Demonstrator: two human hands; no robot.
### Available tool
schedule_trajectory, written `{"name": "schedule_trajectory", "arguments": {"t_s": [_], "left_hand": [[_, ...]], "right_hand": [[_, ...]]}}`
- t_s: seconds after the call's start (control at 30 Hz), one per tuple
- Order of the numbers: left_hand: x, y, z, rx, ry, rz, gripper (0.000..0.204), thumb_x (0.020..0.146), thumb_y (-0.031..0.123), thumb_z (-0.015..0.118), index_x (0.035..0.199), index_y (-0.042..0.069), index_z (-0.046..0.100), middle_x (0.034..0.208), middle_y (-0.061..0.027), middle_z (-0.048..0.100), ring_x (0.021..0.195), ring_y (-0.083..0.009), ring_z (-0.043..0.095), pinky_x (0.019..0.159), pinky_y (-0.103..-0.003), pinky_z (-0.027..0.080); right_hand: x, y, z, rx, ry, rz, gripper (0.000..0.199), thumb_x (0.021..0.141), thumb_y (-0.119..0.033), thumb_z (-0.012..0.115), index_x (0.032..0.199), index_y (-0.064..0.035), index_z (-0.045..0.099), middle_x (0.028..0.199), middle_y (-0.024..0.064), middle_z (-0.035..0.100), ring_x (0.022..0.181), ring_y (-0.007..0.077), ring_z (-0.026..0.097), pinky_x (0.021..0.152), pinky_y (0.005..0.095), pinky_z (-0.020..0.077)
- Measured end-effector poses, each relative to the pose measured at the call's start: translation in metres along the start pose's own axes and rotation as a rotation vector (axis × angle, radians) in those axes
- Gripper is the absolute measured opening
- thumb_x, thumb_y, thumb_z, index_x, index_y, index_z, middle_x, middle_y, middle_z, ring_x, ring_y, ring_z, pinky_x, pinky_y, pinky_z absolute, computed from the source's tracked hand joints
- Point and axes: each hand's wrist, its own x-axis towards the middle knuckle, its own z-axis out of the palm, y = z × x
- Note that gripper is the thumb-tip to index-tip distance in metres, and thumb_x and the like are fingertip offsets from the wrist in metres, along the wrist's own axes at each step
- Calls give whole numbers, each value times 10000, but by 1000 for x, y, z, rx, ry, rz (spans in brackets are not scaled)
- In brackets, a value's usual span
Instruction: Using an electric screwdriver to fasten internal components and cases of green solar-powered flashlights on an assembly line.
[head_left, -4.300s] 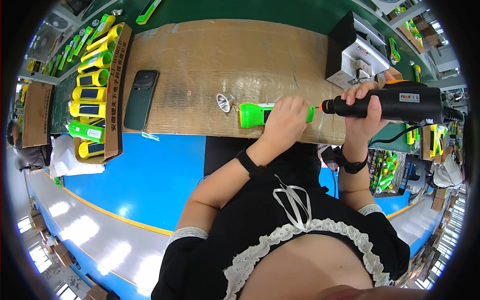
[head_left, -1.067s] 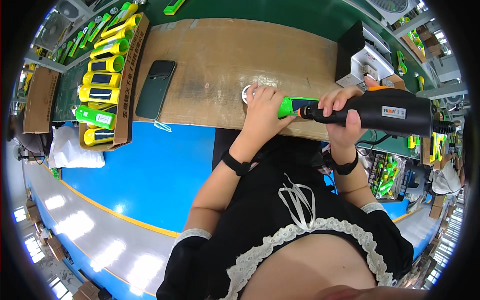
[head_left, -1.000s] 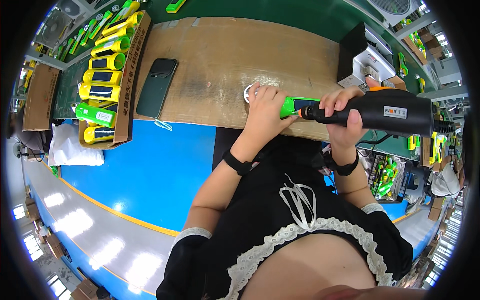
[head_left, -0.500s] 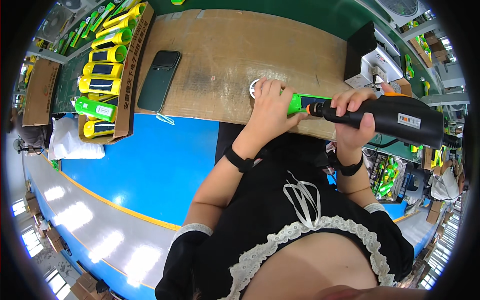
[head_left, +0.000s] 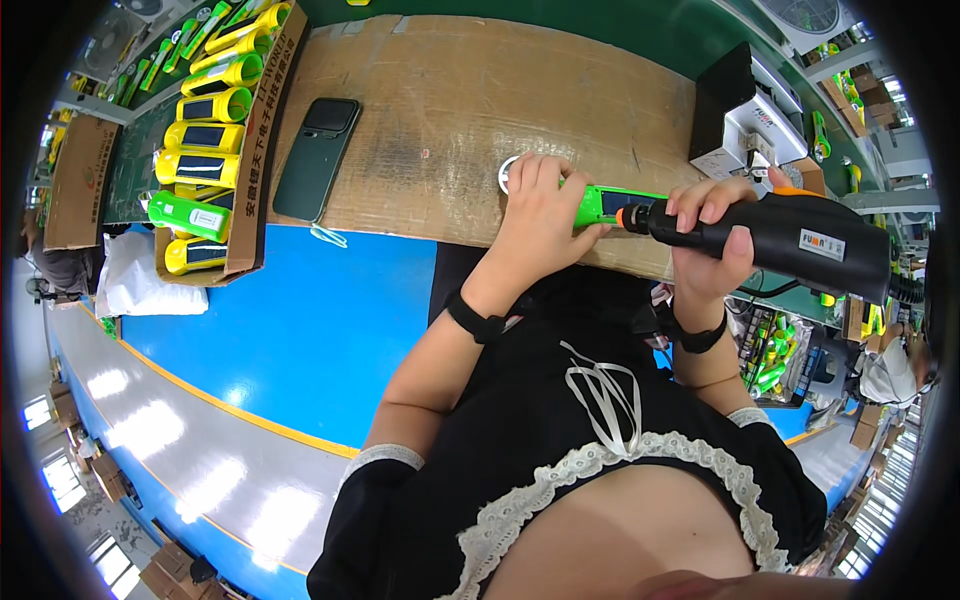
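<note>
One black driver [head_left: 790,238], gripped by right fingers [head_left: 712,205], has moved over one flashlight [head_left: 597,205] left fingers [head_left: 540,175] hold.

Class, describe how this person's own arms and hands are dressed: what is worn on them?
The left hand and right hand are gloveless. Each wrist wears a black band, left and right. The forearms are uncovered; the black sleeves are short, edged with white trim.
</note>
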Motion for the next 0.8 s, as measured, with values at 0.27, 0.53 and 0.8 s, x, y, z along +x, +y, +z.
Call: {"name": "schedule_trajectory", "arguments": {"t_s": [0.27, 0.53, 0.8], "left_hand": [[-1, 0, 0, 13, -1, -8, 495, 599, 261, 786, 1002, 66, 577, 1026, -153, 489, 1028, -382, 435, 924, -489, 314], [1, 1, -3, -3, -48, -4, 493, 593, 179, 757, 1018, 37, 552, 1022, -154, 486, 1032, -356, 447, 958, -489, 314], [4, -4, -7, 42, -153, 21, 465, 599, 99, 686, 1024, -2, 528, 1044, -174, 478, 1026, -376, 445, 949, -453, 331]], "right_hand": [[-1, 7, 4, 21, -28, 19, 593, 850, -142, 588, 1315, -91, 222, 814, 100, 512, 645, 194, 548, 668, 382, 492], [-2, 17, 10, -48, -93, 27, 564, 856, -136, 607, 1277, -79, 237, 796, 98, 508, 624, 183, 534, 646, 342, 489], [0, 18, 10, -89, -97, 68, 554, 860, -137, 614, 1262, -58, 241, 773, 92, 501, 616, 176, 526, 639, 333, 485]]}}
